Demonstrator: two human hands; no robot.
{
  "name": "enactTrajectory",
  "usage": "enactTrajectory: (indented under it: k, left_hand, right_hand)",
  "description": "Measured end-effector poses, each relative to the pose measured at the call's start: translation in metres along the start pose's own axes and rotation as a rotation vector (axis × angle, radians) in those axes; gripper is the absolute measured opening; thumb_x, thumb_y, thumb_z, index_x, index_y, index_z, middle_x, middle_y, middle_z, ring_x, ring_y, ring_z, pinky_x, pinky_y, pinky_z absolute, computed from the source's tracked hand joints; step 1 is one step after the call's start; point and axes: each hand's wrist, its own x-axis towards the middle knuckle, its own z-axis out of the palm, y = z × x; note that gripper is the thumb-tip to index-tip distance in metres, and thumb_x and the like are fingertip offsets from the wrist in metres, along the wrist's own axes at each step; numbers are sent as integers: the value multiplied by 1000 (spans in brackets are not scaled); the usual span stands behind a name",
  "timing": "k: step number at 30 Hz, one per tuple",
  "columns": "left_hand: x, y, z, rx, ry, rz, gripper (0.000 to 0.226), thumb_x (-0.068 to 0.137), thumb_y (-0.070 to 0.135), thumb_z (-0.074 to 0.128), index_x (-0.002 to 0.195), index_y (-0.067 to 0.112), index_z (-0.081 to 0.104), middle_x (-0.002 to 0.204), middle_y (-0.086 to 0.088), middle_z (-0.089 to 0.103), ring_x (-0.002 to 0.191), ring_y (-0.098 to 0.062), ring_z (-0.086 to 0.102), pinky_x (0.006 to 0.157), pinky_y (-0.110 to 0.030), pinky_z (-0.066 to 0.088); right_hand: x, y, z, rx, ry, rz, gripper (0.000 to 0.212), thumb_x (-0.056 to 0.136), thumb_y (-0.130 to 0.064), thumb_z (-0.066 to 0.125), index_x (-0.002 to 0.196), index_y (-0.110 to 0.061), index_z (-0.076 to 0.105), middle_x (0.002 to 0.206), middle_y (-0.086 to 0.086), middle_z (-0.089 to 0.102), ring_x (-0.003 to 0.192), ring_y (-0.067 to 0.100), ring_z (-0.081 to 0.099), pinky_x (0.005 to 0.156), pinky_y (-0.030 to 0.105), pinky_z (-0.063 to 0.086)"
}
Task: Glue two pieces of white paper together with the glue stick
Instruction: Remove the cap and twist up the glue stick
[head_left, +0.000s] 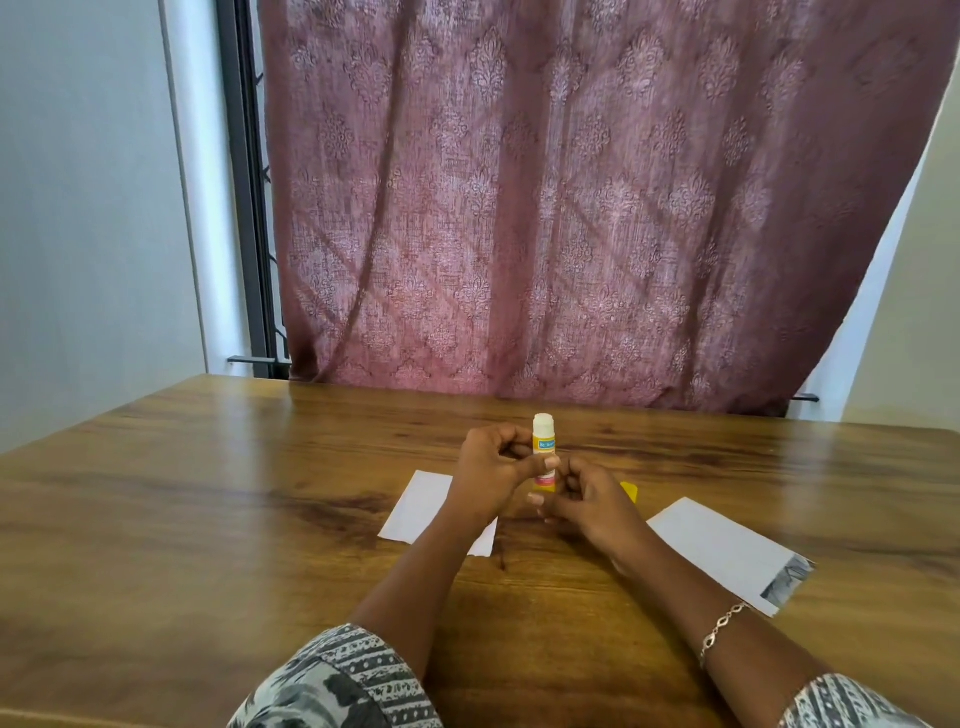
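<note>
I hold a yellow glue stick (544, 441) upright above the wooden table (208, 493), its white glue tip bare at the top. My left hand (493, 470) grips its body, thumb across the label. My right hand (587, 506) has its fingers curled round the stick's base. A yellow cap (629, 490) lies on the table just behind my right hand. One white paper (421, 506) lies flat under my left wrist. A second white paper (727, 551) lies to the right, with a grey printed patch at its near corner.
A maroon patterned curtain (571, 208) hangs behind the table's far edge, beside a dark window frame (249, 208). Bare wood stretches to the left of the papers and in front of them.
</note>
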Motion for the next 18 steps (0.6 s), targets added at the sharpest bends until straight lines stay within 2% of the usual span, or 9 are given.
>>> enactTrajectory:
  k: [3, 7, 9, 11, 13, 16, 18]
  left_hand:
    - [1, -1, -1, 46, -20, 31, 18, 76, 2, 68, 94, -3, 67, 75, 1, 65, 69, -3, 61, 73, -18, 49]
    - [2, -2, -2, 50, -21, 28, 18, 78, -1, 66, 96, -4, 66, 75, 3, 65, 64, 7, 61, 69, -10, 49]
    - [1, -1, -2, 35, -1, 22, 19, 76, 0, 68, 95, -3, 67, 75, -2, 66, 67, 1, 62, 69, -14, 49]
    - [1, 0, -1, 22, 21, 14, 22, 73, 3, 72, 94, -1, 67, 80, -11, 68, 73, -12, 63, 73, -22, 50]
    - [0, 1, -1, 19, 25, 6, 22, 71, 4, 74, 92, -1, 68, 80, -14, 67, 75, -18, 62, 74, -28, 50]
    - [0, 2, 0, 32, 10, 2, 21, 71, 2, 73, 90, -4, 67, 73, -5, 65, 70, -16, 60, 70, -23, 49]
    - [1, 1, -1, 45, -8, 8, 20, 73, 2, 71, 92, -4, 66, 73, -2, 64, 69, -11, 60, 70, -21, 49]
  right_hand:
    - [0, 0, -2, 60, -28, -36, 15, 79, 1, 62, 91, -8, 58, 71, 6, 61, 65, 13, 59, 63, 23, 51]
    - [-3, -3, -2, 149, -76, -48, 9, 85, 2, 52, 89, -4, 58, 69, 6, 62, 66, 15, 58, 63, 20, 49]
    - [-2, -1, -1, 128, -63, -39, 11, 83, -1, 58, 92, -8, 59, 76, 9, 63, 74, 20, 58, 71, 29, 50]
    - [0, 1, -1, 67, -28, -13, 25, 74, -11, 71, 96, -13, 58, 84, 10, 63, 81, 24, 57, 79, 43, 49]
    - [0, 2, -2, -7, 4, 11, 36, 68, -19, 77, 97, -11, 58, 83, 9, 61, 80, 24, 54, 78, 49, 48]
    - [0, 0, -2, -23, 14, -3, 26, 72, -14, 73, 95, -9, 61, 83, 12, 60, 80, 25, 52, 82, 55, 48]
    - [-1, -2, -2, -9, -2, -21, 16, 78, -6, 67, 91, -14, 62, 79, 8, 60, 79, 23, 53, 82, 49, 49]
